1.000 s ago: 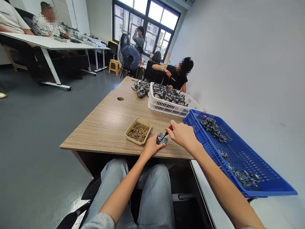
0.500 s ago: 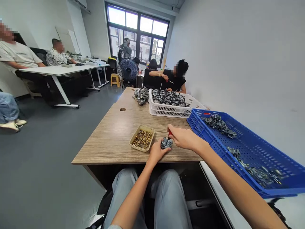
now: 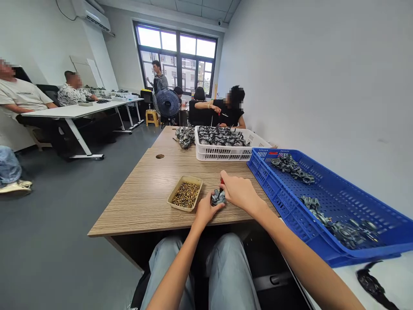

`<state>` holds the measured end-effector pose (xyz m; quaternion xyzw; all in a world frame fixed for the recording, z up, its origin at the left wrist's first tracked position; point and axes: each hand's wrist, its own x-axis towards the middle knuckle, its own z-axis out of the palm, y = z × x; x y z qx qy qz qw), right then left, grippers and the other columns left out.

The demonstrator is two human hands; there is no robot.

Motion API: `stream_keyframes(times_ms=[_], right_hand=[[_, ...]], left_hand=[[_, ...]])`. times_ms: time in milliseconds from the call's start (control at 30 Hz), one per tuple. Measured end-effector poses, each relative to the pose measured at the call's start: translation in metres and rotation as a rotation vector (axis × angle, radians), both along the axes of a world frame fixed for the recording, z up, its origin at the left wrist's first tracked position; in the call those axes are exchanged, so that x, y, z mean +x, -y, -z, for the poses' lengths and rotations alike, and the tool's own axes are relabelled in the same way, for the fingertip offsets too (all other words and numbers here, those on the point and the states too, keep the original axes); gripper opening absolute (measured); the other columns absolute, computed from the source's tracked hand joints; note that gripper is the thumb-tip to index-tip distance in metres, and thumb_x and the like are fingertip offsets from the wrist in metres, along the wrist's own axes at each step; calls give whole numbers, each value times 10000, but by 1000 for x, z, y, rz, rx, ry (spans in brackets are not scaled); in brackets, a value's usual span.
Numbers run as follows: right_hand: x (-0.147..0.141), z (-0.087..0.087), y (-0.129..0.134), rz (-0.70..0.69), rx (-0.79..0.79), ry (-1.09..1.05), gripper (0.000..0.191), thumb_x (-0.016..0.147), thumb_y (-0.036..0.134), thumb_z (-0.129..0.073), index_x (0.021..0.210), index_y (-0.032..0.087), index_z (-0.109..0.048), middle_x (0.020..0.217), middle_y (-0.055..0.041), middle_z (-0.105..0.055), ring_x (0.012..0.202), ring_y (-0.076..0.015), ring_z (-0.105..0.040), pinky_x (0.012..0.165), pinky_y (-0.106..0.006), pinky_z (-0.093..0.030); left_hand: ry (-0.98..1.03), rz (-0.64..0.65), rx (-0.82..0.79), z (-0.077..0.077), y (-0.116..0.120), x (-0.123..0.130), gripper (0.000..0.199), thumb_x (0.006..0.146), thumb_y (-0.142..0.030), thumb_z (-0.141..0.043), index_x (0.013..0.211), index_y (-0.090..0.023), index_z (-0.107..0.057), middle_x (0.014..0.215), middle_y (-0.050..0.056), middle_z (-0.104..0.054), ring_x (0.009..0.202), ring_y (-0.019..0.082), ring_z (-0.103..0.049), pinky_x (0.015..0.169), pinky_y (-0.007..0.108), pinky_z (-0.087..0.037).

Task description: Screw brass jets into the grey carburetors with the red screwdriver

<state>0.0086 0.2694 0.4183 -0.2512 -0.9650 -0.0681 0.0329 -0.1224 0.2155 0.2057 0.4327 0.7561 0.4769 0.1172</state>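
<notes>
My left hand [image 3: 206,209] is closed around the near left side of a grey metal part [image 3: 219,197], holding it against the wooden table [image 3: 145,185]. Above the part, my right hand [image 3: 238,189] grips a screwdriver [image 3: 222,184] with a red handle. Its dark shaft points down into the metal part; the tip is hidden. Just left of my left hand stands a beige tray [image 3: 171,199] full of small brass-coloured screw-like pieces [image 3: 186,194].
A white crate [image 3: 206,154] heaped with metal parts stands at the back, beside bagged parts [image 3: 185,137]. On the right, a blue crate [image 3: 274,189] holds more parts. A dark watch-like object [image 3: 371,284] lies at lower right. Across the table sits a co-worker [image 3: 230,113].
The camera view has tilted up and shifted slightly. Both hands stay at the metal part, with the screwdriver still on it. The person by the window has turned.
</notes>
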Motion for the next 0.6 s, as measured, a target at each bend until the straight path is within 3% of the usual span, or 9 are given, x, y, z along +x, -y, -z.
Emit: stream_keyframes(times_ms=[367, 600], right_hand=[[-6, 16, 26, 163, 47, -95, 290, 1111, 403, -406, 1277, 186, -503, 994, -180, -788, 965, -319, -790, 803, -353, -523], [-10, 21, 23, 236, 26, -139, 343, 1116, 428, -393, 1301, 162, -504, 997, -198, -784, 978, -310, -786, 829, -356, -517]], left_hand=[[-8, 22, 52, 8, -2, -4, 469, 842, -499, -784, 1167, -191, -643, 852, 34, -729, 733, 195, -639, 659, 251, -355], [-11, 21, 67, 8, -3, -4, 482, 829, -498, -795, 1164, -184, -645, 834, 24, -718, 716, 185, -624, 654, 253, -357]])
